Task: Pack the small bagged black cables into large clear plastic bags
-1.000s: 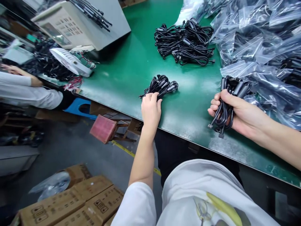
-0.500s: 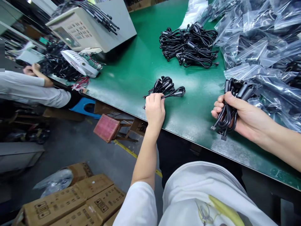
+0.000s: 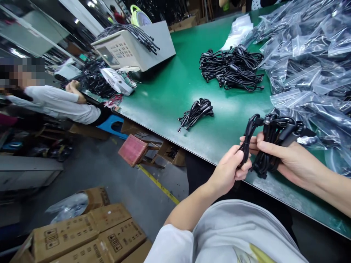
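Observation:
My right hand (image 3: 286, 159) is closed round a bunch of black cables (image 3: 270, 144) just above the near edge of the green table (image 3: 170, 87). My left hand (image 3: 229, 170) pinches one black cable (image 3: 248, 135) and holds it up against that bunch. A small bundle of black cables (image 3: 196, 113) lies on the table to the left, apart from both hands. A larger heap of black cables (image 3: 231, 69) lies farther back.
Clear bags of cables (image 3: 307, 62) cover the table's right side. A beige test machine (image 3: 131, 45) and a small white fan (image 3: 115, 81) stand at the back left. A co-worker (image 3: 55, 102) sits at the left. A red stool (image 3: 133, 149) and cardboard boxes (image 3: 87, 233) are on the floor.
My left hand lifted one cable off the small bundle and brought it right to the bunch in my right hand. The small bundle stays on the table.

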{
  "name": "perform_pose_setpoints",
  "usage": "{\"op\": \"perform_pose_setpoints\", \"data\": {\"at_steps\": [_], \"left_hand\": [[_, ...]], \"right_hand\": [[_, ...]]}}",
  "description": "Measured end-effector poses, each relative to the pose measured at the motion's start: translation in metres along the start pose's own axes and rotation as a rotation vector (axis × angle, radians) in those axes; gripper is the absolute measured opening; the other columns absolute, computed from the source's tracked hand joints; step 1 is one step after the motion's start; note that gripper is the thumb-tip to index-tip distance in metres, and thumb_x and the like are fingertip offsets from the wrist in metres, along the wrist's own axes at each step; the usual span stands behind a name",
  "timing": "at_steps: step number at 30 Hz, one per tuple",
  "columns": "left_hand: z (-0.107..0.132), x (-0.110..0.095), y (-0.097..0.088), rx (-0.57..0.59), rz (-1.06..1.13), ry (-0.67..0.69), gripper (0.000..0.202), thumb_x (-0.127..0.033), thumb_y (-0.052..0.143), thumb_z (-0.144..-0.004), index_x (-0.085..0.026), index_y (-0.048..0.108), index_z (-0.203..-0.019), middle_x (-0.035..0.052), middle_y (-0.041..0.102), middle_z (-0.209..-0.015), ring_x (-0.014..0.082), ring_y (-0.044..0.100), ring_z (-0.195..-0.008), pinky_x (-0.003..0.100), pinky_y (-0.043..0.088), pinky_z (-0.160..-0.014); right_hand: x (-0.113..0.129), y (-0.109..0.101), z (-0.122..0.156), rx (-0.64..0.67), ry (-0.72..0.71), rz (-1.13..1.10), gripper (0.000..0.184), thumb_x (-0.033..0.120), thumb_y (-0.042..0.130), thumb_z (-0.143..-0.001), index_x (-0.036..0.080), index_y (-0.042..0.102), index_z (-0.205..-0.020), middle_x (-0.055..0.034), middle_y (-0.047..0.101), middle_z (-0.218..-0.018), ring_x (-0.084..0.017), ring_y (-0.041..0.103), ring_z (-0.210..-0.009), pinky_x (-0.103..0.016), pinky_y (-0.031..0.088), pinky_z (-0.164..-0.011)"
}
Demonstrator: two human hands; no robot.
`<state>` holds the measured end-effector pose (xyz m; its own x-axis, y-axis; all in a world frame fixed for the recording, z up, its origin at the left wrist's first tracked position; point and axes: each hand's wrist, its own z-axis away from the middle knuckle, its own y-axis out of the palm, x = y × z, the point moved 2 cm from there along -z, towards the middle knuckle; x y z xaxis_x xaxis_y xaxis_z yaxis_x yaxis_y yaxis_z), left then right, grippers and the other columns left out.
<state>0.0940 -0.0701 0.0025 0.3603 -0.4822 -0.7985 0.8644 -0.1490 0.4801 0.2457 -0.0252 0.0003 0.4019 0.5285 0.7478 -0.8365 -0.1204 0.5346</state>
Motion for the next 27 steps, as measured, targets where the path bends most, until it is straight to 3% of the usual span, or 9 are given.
{"op": "perform_pose_setpoints", "data": {"at_steps": [3,7,10,12,15,17,20,24,27], "left_hand": [[0.001,0.002,-0.001,0.065,-0.011,-0.017,0.045,-0.063,0.059,-0.089,-0.02,0.047,-0.092,-0.0093,0.038,-0.06,0.0025,0.021,-0.043,0.016,0.017,-0.041],[0.002,0.008,-0.001,0.054,-0.035,-0.082,0.052,-0.071,0.056,-0.087,-0.021,0.041,-0.081,-0.0113,0.03,-0.056,0.0027,0.015,-0.04,0.018,0.012,-0.038],[0.005,0.007,0.001,0.065,-0.18,-0.072,0.054,-0.074,0.05,-0.088,-0.02,0.047,-0.084,-0.0083,0.039,-0.058,0.0046,0.032,-0.041,0.019,0.026,-0.041],[0.007,0.0,-0.002,0.018,-0.354,0.051,0.053,-0.069,0.055,-0.089,-0.017,0.055,-0.095,-0.0009,0.057,-0.072,0.0095,0.055,-0.059,0.023,0.045,-0.058],[0.006,-0.019,-0.012,-0.2,-0.47,0.331,0.045,-0.059,0.061,-0.091,-0.02,0.06,-0.113,0.0061,0.066,-0.103,0.0139,0.063,-0.089,0.027,0.049,-0.084],[0.003,-0.028,-0.019,-0.272,-0.411,0.401,0.043,-0.056,0.064,-0.089,-0.021,0.062,-0.114,0.0052,0.066,-0.103,0.0132,0.062,-0.087,0.026,0.049,-0.08],[-0.002,-0.031,-0.021,-0.205,-0.28,0.338,0.046,-0.055,0.079,-0.076,-0.02,0.064,-0.102,0.0016,0.064,-0.086,0.0105,0.058,-0.073,0.023,0.047,-0.069],[-0.003,-0.023,-0.017,-0.159,-0.115,0.223,0.059,-0.058,0.091,-0.055,-0.019,0.058,-0.084,-0.0024,0.06,-0.071,0.0088,0.053,-0.06,0.023,0.045,-0.058],[-0.002,-0.011,-0.013,-0.174,0.013,0.17,0.066,-0.063,0.092,-0.048,-0.02,0.052,-0.08,-0.0035,0.059,-0.068,0.0091,0.052,-0.053,0.023,0.043,-0.05]], "right_hand": [[-0.002,0.001,0.001,-0.014,-0.063,0.049,0.03,0.036,0.09,-0.066,0.023,0.071,-0.084,0.0007,0.072,-0.093,-0.019,0.068,-0.094,-0.033,0.051,-0.093],[-0.008,0.004,0.006,0.022,-0.078,0.071,0.028,0.036,0.087,-0.069,0.023,0.071,-0.088,-0.0015,0.073,-0.101,-0.023,0.067,-0.104,-0.035,0.047,-0.1],[-0.011,0.001,0.009,0.063,-0.087,0.132,0.021,0.037,0.081,-0.077,0.023,0.07,-0.086,-0.0018,0.073,-0.094,-0.022,0.068,-0.096,-0.036,0.049,-0.096],[-0.009,-0.004,0.009,0.032,-0.144,0.213,0.018,0.036,0.081,-0.078,0.023,0.069,-0.084,-0.0002,0.072,-0.088,-0.02,0.068,-0.089,-0.033,0.05,-0.091],[-0.005,-0.007,0.007,0.051,-0.172,0.275,0.022,0.037,0.082,-0.077,0.025,0.068,-0.087,0.0011,0.073,-0.087,-0.02,0.07,-0.084,-0.031,0.052,-0.085],[-0.004,-0.002,0.007,0.156,-0.094,0.259,0.023,0.04,0.08,-0.078,0.025,0.066,-0.086,0.0006,0.073,-0.088,-0.02,0.072,-0.08,-0.031,0.054,-0.078],[-0.003,0.008,0.011,0.259,0.031,0.214,0.023,0.041,0.079,-0.079,0.023,0.065,-0.082,-0.0001,0.073,-0.088,-0.019,0.072,-0.076,-0.028,0.055,-0.072],[-0.009,0.012,0.019,0.316,0.202,0.12,0.024,0.039,0.083,-0.074,0.022,0.066,-0.078,-0.0018,0.072,-0.085,-0.019,0.071,-0.072,-0.028,0.058,-0.068],[-0.016,0.01,0.02,0.34,0.303,0.03,0.024,0.038,0.084,-0.07,0.023,0.067,-0.077,-0.0024,0.07,-0.083,-0.02,0.07,-0.07,-0.03,0.059,-0.066]]}}
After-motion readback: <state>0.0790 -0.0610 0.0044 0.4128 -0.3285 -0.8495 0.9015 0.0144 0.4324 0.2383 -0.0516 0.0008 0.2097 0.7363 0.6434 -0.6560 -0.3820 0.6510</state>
